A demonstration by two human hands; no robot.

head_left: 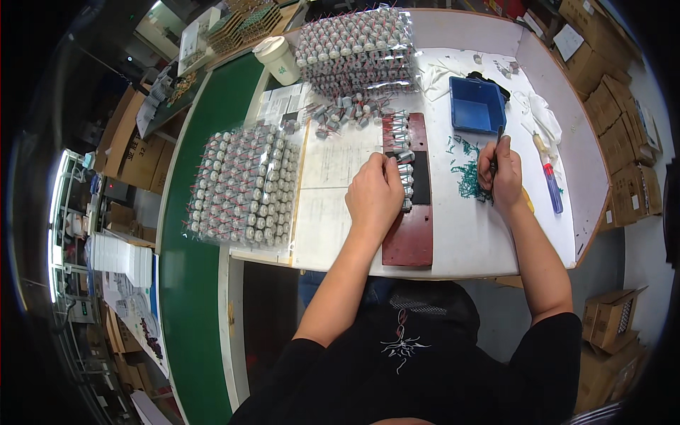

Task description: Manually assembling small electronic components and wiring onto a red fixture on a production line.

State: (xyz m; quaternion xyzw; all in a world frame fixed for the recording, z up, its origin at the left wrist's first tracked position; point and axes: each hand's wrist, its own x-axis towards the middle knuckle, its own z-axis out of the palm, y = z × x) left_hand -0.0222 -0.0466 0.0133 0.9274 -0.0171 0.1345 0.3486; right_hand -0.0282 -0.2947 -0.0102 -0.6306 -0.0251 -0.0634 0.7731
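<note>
My left hand (375, 193) is closed at the edge of a long dark-red block (407, 241). Its thumb and fingertips grip a small grey cylindrical part (404, 156) that lies across the block's black middle strip (421, 177). More such parts (406, 185) stand in a row along the block's left side. My right hand (503, 173) is closed around a slim dark tool (499, 133) that looks like tweezers. It is over a scatter of tiny green pieces (467, 177); the tool's tip is hard to make out.
A blue bin (476, 105) stands beyond the green pieces. Right of my right hand lies a red-and-blue screwdriver (552, 188). Bagged grey parts fill a left stack (244, 188) and a far stack (358, 53), with loose parts (347, 113) between. A lidded cup (277, 62) stands far left.
</note>
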